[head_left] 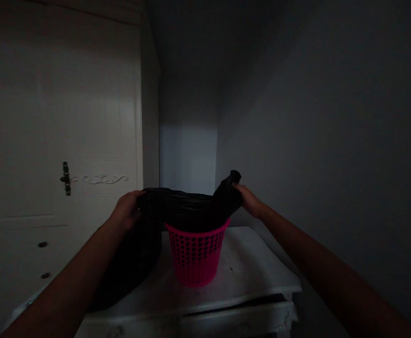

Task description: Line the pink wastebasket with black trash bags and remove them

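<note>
A black plastic bag (187, 209) is stretched between my two hands, its lower part inside the mouth of a pink perforated basket (198, 263). My left hand (129, 206) grips the bag's edge to the left of the basket and above its rim. On the other side, my right hand (247, 199) pinches a bunched-up corner of the bag, held higher than the rim. Dark bag material shows through the upper holes of the basket. The basket stands upright on a white dresser (254, 263).
A large black object (131, 267), its kind unclear in the dim light, sits on the dresser left of the basket. A white wardrobe (103, 117) with dark handles stands at the left. A grey wall (314, 141) rises close on the right. One dresser drawer (240, 319) is slightly ajar.
</note>
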`<state>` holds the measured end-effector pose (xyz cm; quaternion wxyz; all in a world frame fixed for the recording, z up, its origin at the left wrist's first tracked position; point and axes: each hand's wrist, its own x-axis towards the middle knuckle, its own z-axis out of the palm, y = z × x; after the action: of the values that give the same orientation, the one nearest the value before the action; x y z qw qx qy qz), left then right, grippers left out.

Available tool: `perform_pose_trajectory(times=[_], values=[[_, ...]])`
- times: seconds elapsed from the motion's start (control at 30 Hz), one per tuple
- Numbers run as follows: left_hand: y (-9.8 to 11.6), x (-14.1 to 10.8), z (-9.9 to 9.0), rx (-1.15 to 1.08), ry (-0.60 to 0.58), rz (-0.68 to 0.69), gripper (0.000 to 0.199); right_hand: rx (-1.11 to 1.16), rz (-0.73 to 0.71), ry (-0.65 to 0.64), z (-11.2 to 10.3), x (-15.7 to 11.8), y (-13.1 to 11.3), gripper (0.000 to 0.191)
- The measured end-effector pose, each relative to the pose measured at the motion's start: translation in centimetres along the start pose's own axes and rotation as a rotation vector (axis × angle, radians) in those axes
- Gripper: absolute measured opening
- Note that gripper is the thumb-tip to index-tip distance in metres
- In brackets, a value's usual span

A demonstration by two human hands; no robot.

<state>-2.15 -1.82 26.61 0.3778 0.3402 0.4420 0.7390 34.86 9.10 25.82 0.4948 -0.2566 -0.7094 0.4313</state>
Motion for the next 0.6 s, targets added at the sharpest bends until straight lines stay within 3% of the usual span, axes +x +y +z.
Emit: perform_pose_trajectory(times=[0.13,0.27,0.4,0.47,0.53,0.6], values=[[-1.0,-0.4,-0.4,0.101,0.012,-0.005,0.019,-0.619,0.062,-0.106,-0.8,-0.2,1.7,0.033],[-2.4,-1.4,1.0,0.182,0.063,0.112,0.037,-0.908,-0.073,-0.299,1.9,0.4,2.6,0.014],[-3.0,-2.0,1.6,0.193,-0.062,0.125,0.020,-0.804,-0.059,-0.470,5.2,1.2,3.9,0.026],[-3.1,-2.3,1.5,0.189,-0.092,0.069,0.023,-0.675,-0.035,-0.529,6.1,1.7,4.6,0.026],[-3.2,-2.6,1.0,0.191,-0.116,0.011,0.033,-0.545,-0.046,-0.461,6.3,2.1,4.9,0.019],[-3.4,-2.8,0.4,0.199,-0.139,-0.024,0.041,-0.400,-0.070,-0.276,5.6,2.2,4.7,0.014]])
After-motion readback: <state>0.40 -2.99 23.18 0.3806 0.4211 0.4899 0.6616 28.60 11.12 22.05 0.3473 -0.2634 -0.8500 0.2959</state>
